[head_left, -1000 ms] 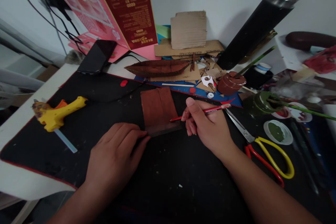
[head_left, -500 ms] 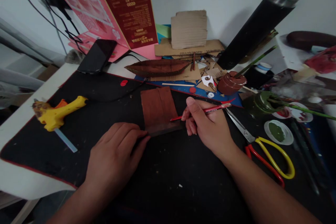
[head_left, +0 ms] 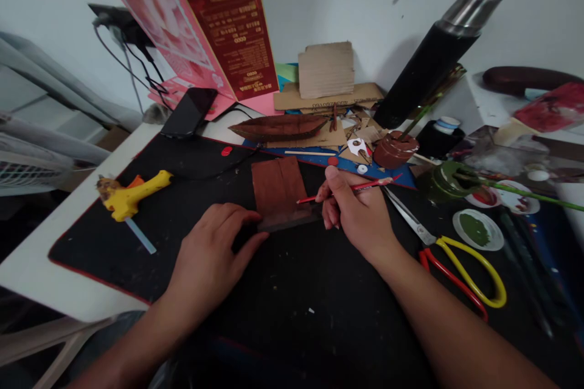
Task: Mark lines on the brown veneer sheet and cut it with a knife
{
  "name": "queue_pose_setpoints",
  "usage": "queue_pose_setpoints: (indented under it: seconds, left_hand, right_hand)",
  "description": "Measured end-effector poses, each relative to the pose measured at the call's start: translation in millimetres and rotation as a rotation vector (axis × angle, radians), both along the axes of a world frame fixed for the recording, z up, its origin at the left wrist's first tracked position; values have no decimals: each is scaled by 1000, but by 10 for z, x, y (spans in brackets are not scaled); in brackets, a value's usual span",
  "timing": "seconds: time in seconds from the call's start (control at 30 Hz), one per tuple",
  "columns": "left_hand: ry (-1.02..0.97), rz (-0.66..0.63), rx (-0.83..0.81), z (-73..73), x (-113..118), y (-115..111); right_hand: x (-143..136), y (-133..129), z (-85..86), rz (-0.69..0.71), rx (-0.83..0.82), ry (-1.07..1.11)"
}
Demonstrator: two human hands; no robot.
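Note:
A reddish-brown painted square piece (head_left: 277,185) lies on the black mat, and a clear ruler-like strip (head_left: 289,217) lies across its near edge. My left hand (head_left: 214,249) is at the strip's left end, thumb and index finger apart, with the fingertips by its corner. In my right hand (head_left: 353,213) is a slim red pencil (head_left: 365,185), its tip over the brown piece near the strip. The fingers of that hand are curled round the pencil, close to the strip's right end.
Scissors (head_left: 429,237) lie right of my right hand, near paint jars (head_left: 447,182). A yellow glue gun (head_left: 132,194) is at left. Behind are a brown boat shape (head_left: 280,127), cardboard scraps (head_left: 326,70), a phone (head_left: 189,112) and a black flask (head_left: 429,67).
The camera view has shifted, moving the surroundings in the picture. My left thumb and index finger have spread wider apart at the strip. My right hand still holds the pencil.

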State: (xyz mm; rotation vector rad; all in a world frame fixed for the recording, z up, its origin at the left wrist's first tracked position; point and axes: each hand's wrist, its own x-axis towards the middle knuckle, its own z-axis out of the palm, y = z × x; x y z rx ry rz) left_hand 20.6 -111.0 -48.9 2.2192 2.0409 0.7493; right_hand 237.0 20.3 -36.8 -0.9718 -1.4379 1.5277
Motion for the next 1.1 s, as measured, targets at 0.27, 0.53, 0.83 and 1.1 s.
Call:
queue_pose_setpoints:
  seconds: [0.27,0.53,0.83,1.1]
  left_hand:
    - [-160,76,-140,61,-20,68]
    - [-470,149,-237,187,15,-40]
    - [-568,252,-149,436,-544,-22]
    - [-369,32,-389,309,-416,201]
  right_hand:
    - [1,-8,46,-26,33,56]
    - [21,-36,92,-89,71,136]
    - [53,-9,120,-133,59,162]
    - [-10,-52,50,-72,-31,168]
